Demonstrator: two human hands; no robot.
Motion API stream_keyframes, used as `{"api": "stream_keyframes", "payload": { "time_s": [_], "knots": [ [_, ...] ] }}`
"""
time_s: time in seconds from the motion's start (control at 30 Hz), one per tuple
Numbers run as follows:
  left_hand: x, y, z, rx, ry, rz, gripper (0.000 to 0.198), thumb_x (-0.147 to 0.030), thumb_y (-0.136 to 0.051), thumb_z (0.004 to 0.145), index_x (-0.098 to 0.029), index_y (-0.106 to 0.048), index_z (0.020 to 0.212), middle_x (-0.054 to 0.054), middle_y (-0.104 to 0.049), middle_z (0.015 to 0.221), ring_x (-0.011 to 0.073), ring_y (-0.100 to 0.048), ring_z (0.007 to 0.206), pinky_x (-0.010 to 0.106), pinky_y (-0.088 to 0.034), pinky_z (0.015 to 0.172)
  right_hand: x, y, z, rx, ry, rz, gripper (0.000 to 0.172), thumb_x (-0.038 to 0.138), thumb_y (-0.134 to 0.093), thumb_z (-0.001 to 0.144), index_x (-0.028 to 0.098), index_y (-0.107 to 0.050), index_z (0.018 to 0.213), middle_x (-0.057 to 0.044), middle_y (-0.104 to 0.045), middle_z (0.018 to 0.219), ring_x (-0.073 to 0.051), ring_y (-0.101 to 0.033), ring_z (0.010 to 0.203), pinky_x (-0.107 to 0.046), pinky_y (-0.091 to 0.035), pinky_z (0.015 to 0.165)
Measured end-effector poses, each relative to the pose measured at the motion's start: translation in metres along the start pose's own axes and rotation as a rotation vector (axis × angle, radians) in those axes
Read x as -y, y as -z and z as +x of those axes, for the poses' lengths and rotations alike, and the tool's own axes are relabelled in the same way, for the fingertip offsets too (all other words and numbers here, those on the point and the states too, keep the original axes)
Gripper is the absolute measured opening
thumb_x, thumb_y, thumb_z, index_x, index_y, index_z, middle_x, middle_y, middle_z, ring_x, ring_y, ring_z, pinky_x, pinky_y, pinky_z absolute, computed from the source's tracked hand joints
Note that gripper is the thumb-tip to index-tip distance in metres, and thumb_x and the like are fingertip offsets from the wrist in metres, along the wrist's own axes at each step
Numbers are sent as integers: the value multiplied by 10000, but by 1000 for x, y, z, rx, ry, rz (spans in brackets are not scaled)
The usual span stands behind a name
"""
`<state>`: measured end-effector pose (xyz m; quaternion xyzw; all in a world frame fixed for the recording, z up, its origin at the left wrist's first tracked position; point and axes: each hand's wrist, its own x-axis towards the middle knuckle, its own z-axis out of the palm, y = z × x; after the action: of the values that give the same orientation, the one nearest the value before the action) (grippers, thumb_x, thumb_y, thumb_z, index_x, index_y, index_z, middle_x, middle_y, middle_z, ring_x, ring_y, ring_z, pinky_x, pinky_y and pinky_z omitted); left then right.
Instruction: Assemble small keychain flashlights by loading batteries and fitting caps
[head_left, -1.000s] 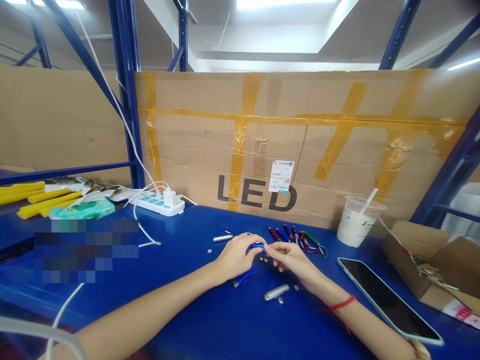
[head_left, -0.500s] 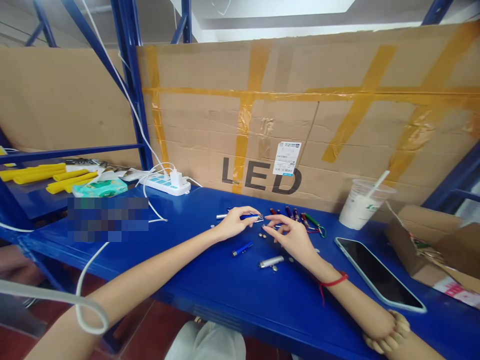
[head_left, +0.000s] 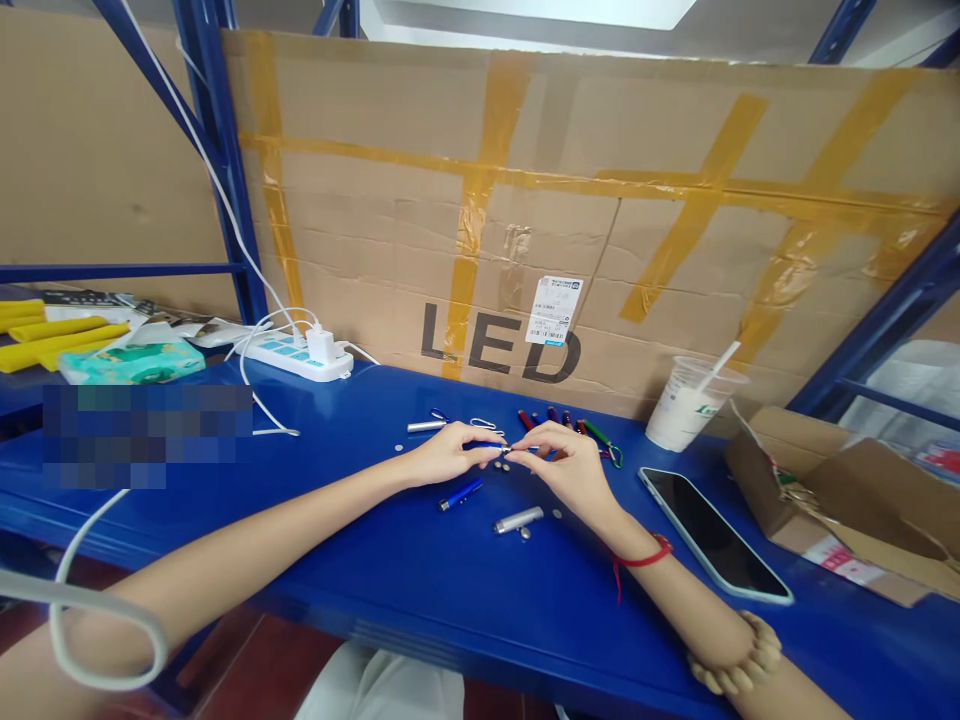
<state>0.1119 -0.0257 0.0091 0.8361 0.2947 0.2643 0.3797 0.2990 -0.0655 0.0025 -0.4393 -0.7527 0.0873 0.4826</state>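
Note:
My left hand (head_left: 448, 457) grips a small blue flashlight (head_left: 491, 446), its end pointing right. My right hand (head_left: 568, 468) is closed in a pinch at that end, fingertips nearly meeting those of the left; what it pinches is too small to make out. Just below the fingertips lie small button cells (head_left: 501, 467). Nearer me on the blue table rest another blue flashlight (head_left: 460, 495) and a silver flashlight (head_left: 518, 520), with more round cells (head_left: 525, 533) beside it. Behind my left hand is a silver flashlight (head_left: 426, 427) with a clip.
Several coloured flashlights, one with a green carabiner (head_left: 615, 455), lie behind my right hand. To the right are a phone (head_left: 716, 535), a drink cup (head_left: 694, 405) and an open cardboard box (head_left: 840, 500). A power strip (head_left: 296, 357) and tissue pack (head_left: 135, 362) sit left. Cardboard backs the table.
My right hand has moved in to the end of the blue flashlight, closing the gap between the hands. The view has shifted, so the scene sits further left.

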Motion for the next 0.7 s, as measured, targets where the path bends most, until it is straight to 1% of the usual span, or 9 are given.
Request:
{"api": "stream_keyframes", "payload": {
  "time_s": [0.1,0.17,0.27,0.37,0.4,0.47,0.53,0.63,0.7],
  "knots": [
    [1,1,0,24,-26,3,280,-288,-465,841,-117,-638,979,-2,-544,648,110,-479,613,214,-398,618,4,2,0,27,0,11,193,364,-662,718,178,-703,687,-47,-639,723,-107,-539,527,-256,-492,533],
    [2,2,0,38,-62,6,272,-297,-458,846,-128,-641,954,-5,-536,659,110,-479,627,210,-395,626,4,3,0,51,45,-8,173,334,-637,748,178,-705,715,-49,-642,749,-106,-556,549,-247,-499,546],
    [3,3,0,63,-97,10,280,-298,-436,859,-127,-631,963,-3,-536,685,108,-476,645,209,-391,644,-1,6,-1,47,186,-118,142,282,-602,789,191,-710,799,-48,-645,800,-112,-585,626,-230,-497,580],
    [2,5,0,114,-87,7,299,-304,-414,870,-133,-617,1007,8,-558,741,107,-474,657,208,-390,643,-5,11,-2,45,354,-291,162,256,-556,828,232,-707,883,-38,-655,849,-115,-606,720,-206,-488,613],
    [1,5,-1,137,-83,4,302,-308,-412,871,-138,-614,1018,10,-562,761,108,-473,662,208,-390,641,-5,12,-2,54,407,-350,176,249,-537,842,245,-707,885,-31,-662,860,-104,-608,708,-193,-481,607],
    [1,5,-1,174,-72,-4,293,-299,-421,868,-143,-616,1022,15,-569,799,111,-479,684,209,-393,652,-6,15,-1,66,484,-455,204,238,-508,860,262,-711,870,-17,-675,857,-73,-597,630,-166,-456,551],
    [1,4,0,183,-54,-13,281,-264,-428,864,-137,-611,1035,19,-572,803,113,-485,696,211,-393,663,-6,17,-1,65,546,-507,222,235,-492,869,264,-712,853,-9,-682,831,-58,-588,588,-155,-433,508],
    [1,2,0,170,-59,-32,266,-228,-439,856,-120,-609,1031,27,-577,821,118,-494,724,216,-394,687,-8,19,-1,84,584,-501,228,222,-485,871,258,-709,846,-10,-683,819,-68,-607,626,-155,-450,530],
    [2,1,0,157,-66,-43,253,-234,-440,856,-114,-617,991,15,-561,761,116,-490,702,216,-393,676,-10,18,-2,85,558,-484,227,227,-485,870,258,-708,839,-12,-683,819,-78,-615,641,-162,-465,547]
  ]
}}
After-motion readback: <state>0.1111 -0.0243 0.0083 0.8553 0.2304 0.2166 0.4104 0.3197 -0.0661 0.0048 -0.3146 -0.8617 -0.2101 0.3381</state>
